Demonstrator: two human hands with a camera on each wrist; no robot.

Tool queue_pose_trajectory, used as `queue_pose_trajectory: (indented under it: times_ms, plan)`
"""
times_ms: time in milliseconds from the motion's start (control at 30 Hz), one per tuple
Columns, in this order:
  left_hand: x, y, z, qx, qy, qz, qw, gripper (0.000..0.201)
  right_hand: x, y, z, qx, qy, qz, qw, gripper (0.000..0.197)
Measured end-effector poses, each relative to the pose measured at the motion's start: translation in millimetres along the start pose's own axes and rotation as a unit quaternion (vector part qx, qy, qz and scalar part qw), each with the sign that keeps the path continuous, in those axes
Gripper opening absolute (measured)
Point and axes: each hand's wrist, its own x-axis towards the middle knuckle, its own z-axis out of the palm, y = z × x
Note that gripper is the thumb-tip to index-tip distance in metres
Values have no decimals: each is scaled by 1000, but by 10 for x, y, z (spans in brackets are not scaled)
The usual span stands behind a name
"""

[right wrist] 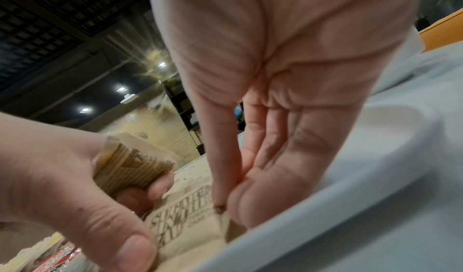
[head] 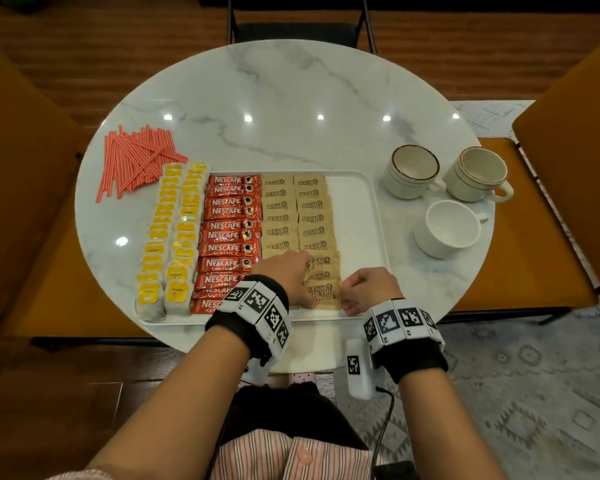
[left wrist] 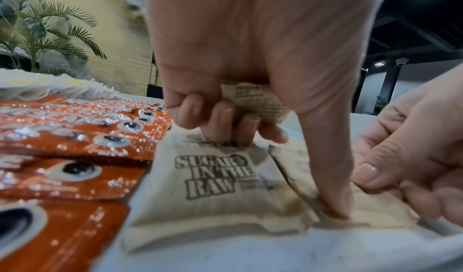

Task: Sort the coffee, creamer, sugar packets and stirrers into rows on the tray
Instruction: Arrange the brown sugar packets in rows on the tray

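Note:
On the white tray point(head: 361, 209) lie rows of yellow creamer packets point(head: 174, 237), red coffee sticks point(head: 229, 233) and brown sugar packets point(head: 298, 216). Red stirrers point(head: 136, 157) lie heaped on the table, left of the tray's far corner. My left hand point(head: 305, 282) curls its fingers round a small stack of sugar packets point(left wrist: 253, 102), and its thumb presses down between the two nearest packets. My right hand point(head: 342, 294) pinches the right edge of the nearest sugar packet point(head: 321, 292) with thumb and forefinger point(right wrist: 220, 207).
Three white cups point(head: 413, 171) point(head: 475, 174) point(head: 447, 228) stand on the round marble table point(head: 291, 98) right of the tray. A bare white strip of tray runs along the right of the sugar rows. Orange chairs flank the table.

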Motion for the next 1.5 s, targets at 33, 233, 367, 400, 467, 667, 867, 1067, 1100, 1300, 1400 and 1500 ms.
queue_pose_trajectory:
  times_ms: [33, 233, 367, 400, 467, 667, 867, 1067, 1100, 1300, 1400, 1500]
  plan:
    - [0, -1, 0, 0, 1, 0, 1000, 72, 6, 5, 0, -3, 1, -2, 1000, 21]
    - [-2, 5, 3, 3, 4, 2, 1000, 73, 35, 24, -10, 4, 9, -11, 1000, 24]
    - [-5, 7, 1, -1, -2, 5, 1000, 68, 9, 17, -56, 13, 10, -36, 999, 20]
    - [-5, 4, 1, -6, -4, 5, 1000, 65, -4, 2, -69, 13, 9, -59, 998, 19]
    - [3, -4, -12, -26, -7, 11, 1000, 50, -32, -49, -81, 1, -7, -127, 992, 28]
    - [-13, -2, -145, -189, -22, 63, 980, 11, -102, -221, -12, -12, -16, -242, 970, 26]
    - [-84, -151, -221, -383, -27, 64, 921, 7, -44, -225, -86, 42, 14, -199, 979, 7]
    - [-119, -260, -301, -578, -57, 33, 813, 7, -70, -211, -67, 147, -27, -198, 969, 12]
    - [-116, -262, -301, -601, -55, 29, 797, 12, -70, -211, -52, 155, -30, -198, 967, 16]
    - [-121, -325, -278, -603, -6, 19, 798, 19, -72, -225, 22, 198, -32, -174, 964, 27]
    - [-110, -362, -263, -595, 8, 2, 804, 39, -113, -282, 31, 282, -61, -129, 949, 28]
    - [-109, -380, -248, -583, 14, -6, 812, 41, -124, -294, 44, 303, -72, -130, 942, 22]
